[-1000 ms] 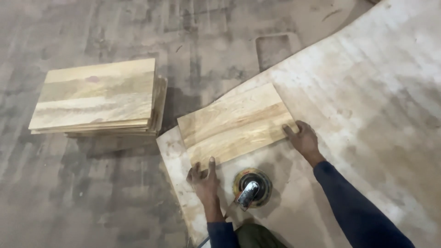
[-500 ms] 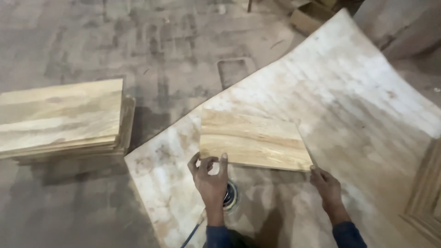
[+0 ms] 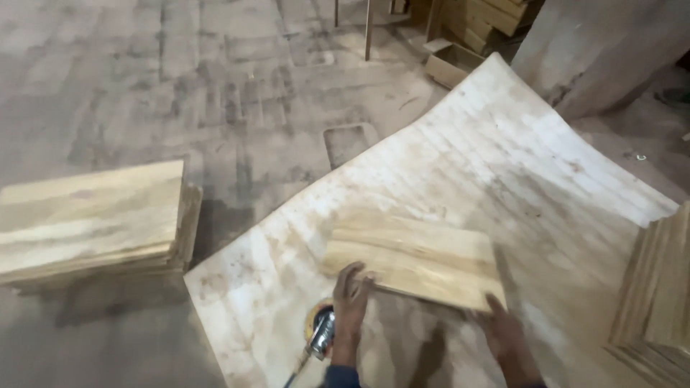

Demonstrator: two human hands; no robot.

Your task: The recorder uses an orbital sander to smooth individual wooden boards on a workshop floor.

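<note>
Setting: a workshop floor of grey, dust-coated concrete [image 3: 144,86], with scuffed patches and a faint rectangular outline marked at the centre. Over its lower right a large, pale, dust-whitened plywood sheet [image 3: 517,165] is spread, its far edge curling upward toward 1 o'clock; it appears to be laid down as a work surface that keeps pieces off the concrete.

Item 1: a flat rectangular panel of light, yellowish glued-up wood with darker grain streaks [image 3: 417,259]. It is located on the plywood sheet, just below the picture's centre, its long side running from 9 toward 4 o'clock. The surface is seen to be smooth and striped lengthwise in strips of differing tone. It is gripped at its near edge, seemingly to be shifted or turned.

Item 2: left hand [image 3: 351,291], fingers curled over the panel's near left corner, holding it.

Item 3: right hand [image 3: 503,327], laid against the near right corner at 5 o'clock; whether it is closed round the edge cannot be told, as it is blurred.

Item 4: a round yellow-rimmed power sander with metal body [image 3: 321,332], set down on the sheet just left of the left wrist, apparently parked within reach.

Item 5: a stack of similar pale wood panels [image 3: 93,215] on the floor at 9 o'clock, well apart.

Item 6: another stack of wooden boards, edge-on [image 3: 658,287], at 4 o'clock.
</note>
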